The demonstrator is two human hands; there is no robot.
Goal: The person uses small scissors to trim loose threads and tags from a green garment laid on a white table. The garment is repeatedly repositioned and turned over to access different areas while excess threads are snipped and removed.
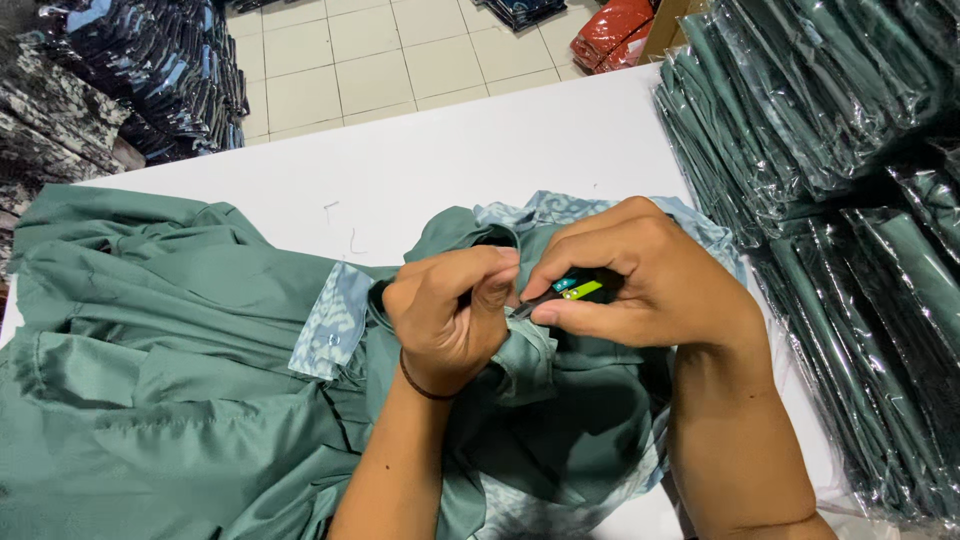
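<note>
While hands [540,300] work, bagged shirts [830,150] crowd rt.

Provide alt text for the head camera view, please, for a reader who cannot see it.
Two bare hands meet over a green shirt on a white table: the left hand pinches fabric, the right hand holds a small dark tool. Stacks of bagged green garments stand to the right.

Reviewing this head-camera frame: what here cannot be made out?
- Small tool in the right hand: the fingers cover most of it, so its kind is unclear.
- What the left hand pinches on the green garment: hidden behind the fingertips.
- Bagged green garments: cut off by the right edge.
- Dark stacks: too blurred to identify.
</note>
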